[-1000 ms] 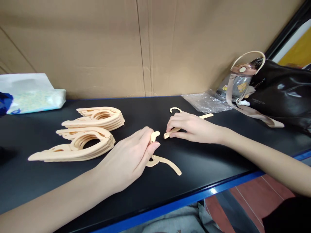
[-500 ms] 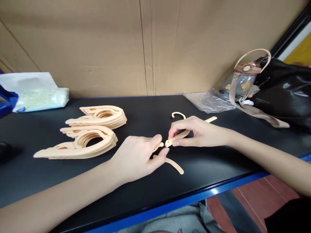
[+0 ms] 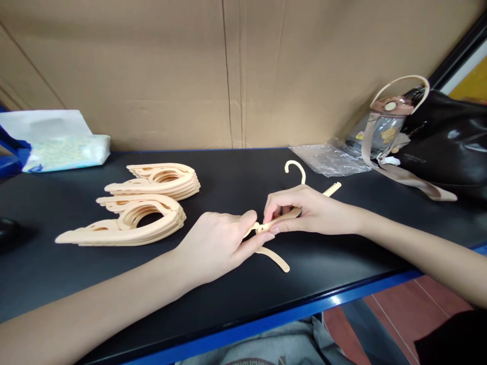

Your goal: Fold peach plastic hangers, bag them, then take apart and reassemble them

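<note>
Between the thumb and fingers of my left hand [image 3: 222,238] is a beige hanger arm [image 3: 274,258]; its curved end pokes out below, and most of it is hidden by the hand. My right hand [image 3: 304,209] pinches a hanger piece [image 3: 291,214] with a hook [image 3: 296,167] standing up behind the fingers and a straight end out to the right. The two pieces meet at a small jointed end between my fingertips; whether they are joined I cannot tell. Left of my hands lie two stacks of folded beige hangers, a nearer stack [image 3: 125,235] and a farther stack [image 3: 182,185].
At the back left sits a pack of wipes or tissues [image 3: 70,152] with white paper. At the back right are a clear plastic bag [image 3: 327,158], a strapped water bottle [image 3: 388,126] and a black bag [image 3: 452,147]. Cardboard [image 3: 152,76] closes off the table's back.
My right hand has brought its hanger piece left against the piece in my left hand, closing the small gap. The hook has swung up and to the right.
</note>
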`<state>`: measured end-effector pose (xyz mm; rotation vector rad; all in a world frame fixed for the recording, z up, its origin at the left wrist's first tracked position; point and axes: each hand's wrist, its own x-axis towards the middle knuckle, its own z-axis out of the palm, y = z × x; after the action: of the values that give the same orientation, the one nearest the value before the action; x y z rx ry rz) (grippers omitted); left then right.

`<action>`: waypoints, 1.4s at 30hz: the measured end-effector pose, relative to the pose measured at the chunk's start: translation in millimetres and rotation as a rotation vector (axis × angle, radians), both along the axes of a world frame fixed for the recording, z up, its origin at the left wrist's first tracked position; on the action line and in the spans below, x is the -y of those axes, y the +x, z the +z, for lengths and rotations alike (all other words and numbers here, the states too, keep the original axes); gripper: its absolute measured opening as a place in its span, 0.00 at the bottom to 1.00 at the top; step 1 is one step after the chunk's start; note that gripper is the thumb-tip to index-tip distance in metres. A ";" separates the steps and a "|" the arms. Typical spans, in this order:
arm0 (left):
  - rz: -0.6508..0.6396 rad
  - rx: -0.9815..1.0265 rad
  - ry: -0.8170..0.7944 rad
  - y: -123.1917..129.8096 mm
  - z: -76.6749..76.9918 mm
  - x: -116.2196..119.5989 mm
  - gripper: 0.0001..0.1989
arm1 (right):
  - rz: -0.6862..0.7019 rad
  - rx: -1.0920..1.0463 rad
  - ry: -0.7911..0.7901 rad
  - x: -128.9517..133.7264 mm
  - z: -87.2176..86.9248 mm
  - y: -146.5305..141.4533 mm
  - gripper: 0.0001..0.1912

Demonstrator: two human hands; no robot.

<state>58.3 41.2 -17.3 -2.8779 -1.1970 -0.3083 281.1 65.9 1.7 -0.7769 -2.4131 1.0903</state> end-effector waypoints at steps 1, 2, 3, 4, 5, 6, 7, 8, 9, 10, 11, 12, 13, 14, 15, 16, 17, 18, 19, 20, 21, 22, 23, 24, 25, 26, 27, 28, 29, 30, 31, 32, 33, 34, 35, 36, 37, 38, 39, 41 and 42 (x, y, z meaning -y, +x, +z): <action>-0.002 -0.010 0.006 0.2 -0.1 -0.2 0.24 | -0.013 -0.010 -0.005 0.0 -0.9 -0.1 0.12; -0.004 -0.022 0.012 0.4 -0.4 -0.6 0.24 | -0.025 -0.021 -0.011 0.0 -1.8 -0.2 0.12; -0.007 -0.039 0.016 0.5 -0.9 -0.9 0.24 | -0.034 -0.029 -0.019 0.1 -2.8 -0.4 0.12; -0.010 -0.062 0.020 0.6 -1.5 -1.3 0.24 | -0.041 -0.037 -0.027 0.2 -3.7 -0.5 0.12; -0.015 -0.084 0.027 0.5 -2.3 -1.7 0.23 | -0.045 -0.045 -0.035 0.4 -4.6 -0.7 0.12; -0.020 -0.105 0.037 0.5 -3.1 -2.0 0.23 | -0.047 -0.053 -0.041 0.6 -5.4 -0.9 0.12; -0.024 -0.122 0.046 0.4 -3.9 -2.2 0.23 | -0.049 -0.063 -0.045 0.7 -6.1 -1.1 0.12; -0.028 -0.134 0.051 0.4 -4.5 -2.4 0.22 | -0.050 -0.073 -0.050 0.9 -6.6 -1.4 0.12; -0.032 -0.141 0.055 0.5 -4.6 -2.5 0.22 | -0.051 -0.083 -0.055 1.0 -7.2 -1.6 0.12; -0.036 -0.143 0.054 0.8 -4.4 -2.6 0.22 | -0.051 -0.093 -0.062 1.0 -7.6 -1.8 0.12; -0.039 -0.148 0.047 1.3 -3.6 -2.6 0.22 | -0.052 -0.100 -0.073 1.0 -8.1 -1.9 0.12; -0.043 -0.155 0.036 2.0 -2.4 -2.6 0.22 | -0.054 -0.104 -0.088 0.9 -8.6 -2.0 0.12; -0.043 -0.166 0.025 2.7 -0.9 -2.6 0.21 | -0.057 -0.107 -0.107 0.6 -9.2 -2.0 0.12; -0.040 -0.181 0.014 3.5 0.7 -2.5 0.21 | -0.061 -0.109 -0.128 0.3 -9.9 -2.0 0.12; -0.035 -0.197 0.008 4.2 2.2 -2.3 0.20 | -0.067 -0.111 -0.151 -0.2 -10.6 -2.0 0.13; -0.033 -0.213 0.010 4.7 3.3 -2.1 0.20 | -0.071 -0.114 -0.177 -0.7 -11.4 -2.0 0.13; -0.036 -0.227 0.021 5.0 4.0 -1.9 0.20 | -0.070 -0.121 -0.203 -1.2 -12.1 -2.1 0.13; -0.044 -0.238 0.039 5.0 4.0 -1.5 0.20 | -0.066 -0.128 -0.227 -1.7 -12.6 -2.2 0.13; -0.059 -0.241 0.063 4.7 3.5 -1.2 0.21 | -0.061 -0.131 -0.248 -2.2 -13.0 -2.3 0.13; -0.077 -0.240 0.088 4.3 2.6 -0.8 0.21 | -0.056 -0.130 -0.263 -2.6 -13.1 -2.5 0.13; -0.095 -0.234 0.112 3.7 1.3 -0.4 0.21 | -0.053 -0.126 -0.274 -2.9 -13.0 -2.7 0.13; -0.111 -0.220 0.134 3.0 -0.2 -0.1 0.21 | -0.052 -0.122 -0.280 -3.1 -12.7 -2.9 0.13; -0.123 -0.197 0.160 2.4 -1.7 0.2 0.20 | -0.054 -0.121 -0.282 -3.3 -12.3 -3.2 0.13; -0.128 -0.169 0.188 1.8 -3.1 0.5 0.18 | -0.056 -0.126 -0.287 -3.5 -11.9 -3.4 0.13; -0.132 -0.139 0.218 1.4 -4.3 0.8 0.16 | -0.055 -0.140 -0.296 -3.6 -11.5 -3.7 0.12; -0.132 -0.110 0.250 1.1 -5.2 1.2 0.14 | -0.055 -0.157 -0.308 -3.7 -11.3 -4.0 0.12; -0.133 -0.086 0.283 0.9 -5.7 1.6 0.13 | -0.054 -0.172 -0.321 -3.9 -11.1 -4.2 0.11; -0.135 -0.069 0.315 0.7 -5.9 2.2 0.12 | -0.053 -0.181 -0.332 -4.2 -11.1 -4.4 0.10; -0.141 -0.060 0.341 0.5 -5.8 2.8 0.11 | -0.049 -0.184 -0.340 -4.5 -11.3 -4.3 0.09; -0.149 -0.059 0.363 0.3 -5.5 3.5 0.11 | -0.045 -0.184 -0.343 -4.8 -11.6 -4.1 0.08; -0.157 -0.061 0.379 0.2 -4.9 4.1 0.11 | -0.038 -0.180 -0.342 -5.2 -11.9 -3.8 0.08; -0.160 -0.067 0.389 0.1 -4.3 4.7 0.11 | -0.032 -0.174 -0.337 -5.5 -12.4 -3.4 0.07; -0.158 -0.071 0.391 0.0 -3.6 5.2 0.12 | -0.030 -0.167 -0.331 -5.6 -12.8 -3.1 0.07; -0.152 -0.071 0.386 0.1 -2.9 5.5 0.12 | -0.033 -0.158 -0.325 -5.6 -13.1 -2.7 0.08; -0.145 -0.067 0.375 0.2 -2.4 5.6 0.12 | -0.039 -0.148 -0.320 -5.4 -13.4 -2.5 0.08; -0.141 -0.055 0.369 0.3 -2.0 5.6 0.12 | -0.046 -0.137 -0.311 -5.0 -13.5 -2.4 0.09; -0.142 -0.038 0.365 0.4 -1.8 5.4 0.12 | -0.052 -0.125 -0.300 -4.4 -13.5 -2.5 0.09; -0.152 -0.018 0.363 0.5 -1.7 5.1 0.11 | -0.059 -0.117 -0.288 -3.9 -13.4 -2.6 0.10; -0.166 0.004 0.369 0.7 -1.8 4.7 0.11 | -0.065 -0.110 -0.277 -3.4 -13.0 -2.8 0.10; -0.199 0.047 0.403 0.9 -1.8 3.7 0.11 | -0.085 -0.099 -0.253 -3.1 -12.1 -2.8 0.11; -0.210 0.063 0.427 1.1 -1.6 3.0 0.11 | -0.098 -0.096 -0.245 -3.3 -11.4 -2.3 0.11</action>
<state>59.4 38.1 -18.9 -2.6270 -0.7218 -0.5825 278.7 69.3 -9.7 -0.8881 -2.1647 1.3668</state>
